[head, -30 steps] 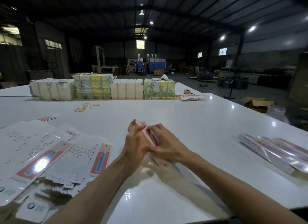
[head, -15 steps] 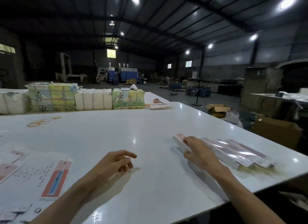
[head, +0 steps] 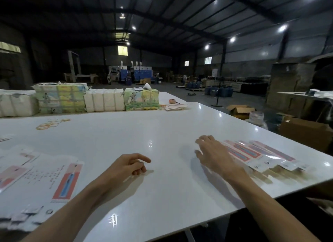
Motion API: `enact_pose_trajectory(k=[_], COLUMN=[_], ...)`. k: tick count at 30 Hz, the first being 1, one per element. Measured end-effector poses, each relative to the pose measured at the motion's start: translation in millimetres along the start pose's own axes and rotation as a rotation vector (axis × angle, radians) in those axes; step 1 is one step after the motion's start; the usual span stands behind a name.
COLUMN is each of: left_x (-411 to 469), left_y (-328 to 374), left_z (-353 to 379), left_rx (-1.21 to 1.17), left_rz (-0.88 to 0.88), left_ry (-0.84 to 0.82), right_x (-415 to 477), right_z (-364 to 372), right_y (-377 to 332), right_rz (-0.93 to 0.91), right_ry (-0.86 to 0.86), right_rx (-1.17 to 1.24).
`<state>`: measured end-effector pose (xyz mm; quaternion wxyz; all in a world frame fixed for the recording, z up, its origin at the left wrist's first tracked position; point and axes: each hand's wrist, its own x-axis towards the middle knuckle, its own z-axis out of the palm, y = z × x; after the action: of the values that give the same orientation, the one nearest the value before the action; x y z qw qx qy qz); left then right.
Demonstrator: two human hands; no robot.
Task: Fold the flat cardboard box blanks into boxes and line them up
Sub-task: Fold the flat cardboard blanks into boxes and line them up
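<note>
Head view: right hand (head: pixel 214 155) spread beside folded boxes (head: pixel 252 152); left hand (head: pixel 128 165) loosely curled, empty.

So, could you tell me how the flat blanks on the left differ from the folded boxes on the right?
The flat blanks lie wide and overlapping; the folded boxes are narrow strips. The flat blanks show broad white panels; the folded boxes mostly their red-and-blue face. The flat blanks are scattered, the folded boxes lined side by side. Both bear the red-and-blue print on the white table.
</note>
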<state>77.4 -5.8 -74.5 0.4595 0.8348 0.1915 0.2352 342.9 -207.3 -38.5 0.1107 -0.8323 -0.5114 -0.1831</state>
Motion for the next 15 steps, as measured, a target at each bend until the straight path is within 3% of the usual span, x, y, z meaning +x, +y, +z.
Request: enact_pose_trajectory(k=[7, 15], left_x=[-3.6, -11.3], left_y=[6.0, 16.8], left_z=[-0.7, 0.7], left_rx=[0.010, -0.010], left_rz=[-0.022, -0.103], left_ry=[0.014, 0.040], right_x=[50.2, 53.8], right_z=[31.8, 69.0], right_y=[-137.9, -140.5], right_rz=[-0.236, -0.266], right_ry=[0.073, 0.105], right_rx=[0.209, 0.353])
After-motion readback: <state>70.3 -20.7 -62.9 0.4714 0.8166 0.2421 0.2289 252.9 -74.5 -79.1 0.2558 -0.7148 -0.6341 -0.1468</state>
